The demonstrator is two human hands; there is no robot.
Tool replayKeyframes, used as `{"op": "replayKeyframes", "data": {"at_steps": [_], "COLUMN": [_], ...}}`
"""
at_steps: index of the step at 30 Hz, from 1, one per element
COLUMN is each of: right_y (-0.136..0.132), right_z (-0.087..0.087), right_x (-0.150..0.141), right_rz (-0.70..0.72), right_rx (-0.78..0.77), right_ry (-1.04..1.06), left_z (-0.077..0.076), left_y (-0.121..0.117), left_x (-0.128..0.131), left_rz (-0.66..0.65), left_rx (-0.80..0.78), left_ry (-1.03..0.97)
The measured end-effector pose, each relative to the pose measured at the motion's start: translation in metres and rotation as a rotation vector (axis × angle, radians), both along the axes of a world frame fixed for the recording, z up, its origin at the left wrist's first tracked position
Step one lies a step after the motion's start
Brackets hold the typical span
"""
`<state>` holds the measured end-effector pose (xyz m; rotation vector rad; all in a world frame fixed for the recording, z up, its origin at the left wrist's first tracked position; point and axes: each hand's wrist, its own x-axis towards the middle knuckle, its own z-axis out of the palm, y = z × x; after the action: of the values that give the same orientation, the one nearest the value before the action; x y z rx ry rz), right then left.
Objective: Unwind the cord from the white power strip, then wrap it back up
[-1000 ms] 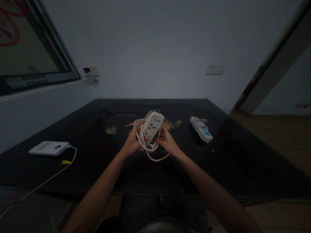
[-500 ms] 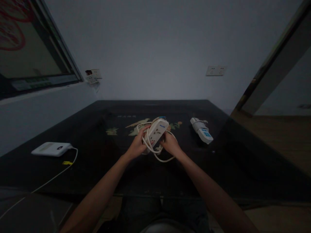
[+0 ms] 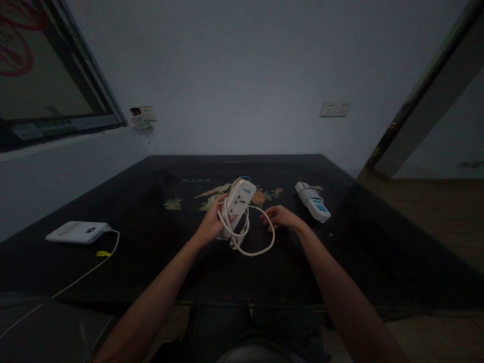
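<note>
My left hand [image 3: 209, 225] grips a white power strip [image 3: 237, 200] from its left side and holds it tilted above the black table [image 3: 159, 252]. Its white cord [image 3: 254, 242] is looped round the strip and hangs down in a loose loop onto the table. My right hand [image 3: 282, 217] is off the strip, just to its right, with fingers loosely curled; it touches or lies next to the far side of the cord loop. Whether it pinches the cord I cannot make out.
A second white power strip with a blue label [image 3: 313, 201] lies on the table to the right. At the left sits a white power bank [image 3: 76, 231] with a white cable [image 3: 81, 275] running off the front edge. Wall sockets [image 3: 335, 108] are on the back wall.
My right hand has let go of the power strip and moved right and down toward the table. The cord loop has opened wider. My left hand still holds the strip.
</note>
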<state>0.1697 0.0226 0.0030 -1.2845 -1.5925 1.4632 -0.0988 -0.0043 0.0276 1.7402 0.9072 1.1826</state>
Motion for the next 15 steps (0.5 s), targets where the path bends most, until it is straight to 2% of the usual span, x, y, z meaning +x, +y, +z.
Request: {"op": "replayKeyframes", "data": {"at_steps": [3, 6, 10, 12, 15], "right_y": [-0.006, -0.009, -0.015, -0.018, -0.02], "right_z": [0.007, 0.014, 0.018, 0.016, 0.009], "right_x": [0.0, -0.001, -0.014, -0.026, -0.045], "right_rz": [0.123, 0.251, 0.454, 0.501, 0.476], "right_rx": [-0.069, -0.127, -0.226, -0.218, -0.171], "right_ry": [0.083, 0.251, 0.445, 0.452, 0.447], "left_z": [0.005, 0.011, 0.014, 0.013, 0.01], "left_y": [0.001, 0.0, -0.002, -0.003, -0.003], "left_x": [-0.002, -0.002, 0.0, 0.001, 0.003], "left_rz": [0.049, 0.118, 0.171, 0.181, 0.18], "left_rx": [0.004, -0.014, -0.057, -0.087, -0.112], "left_ry": [-0.067, -0.119, -0.214, -0.274, -0.321]}}
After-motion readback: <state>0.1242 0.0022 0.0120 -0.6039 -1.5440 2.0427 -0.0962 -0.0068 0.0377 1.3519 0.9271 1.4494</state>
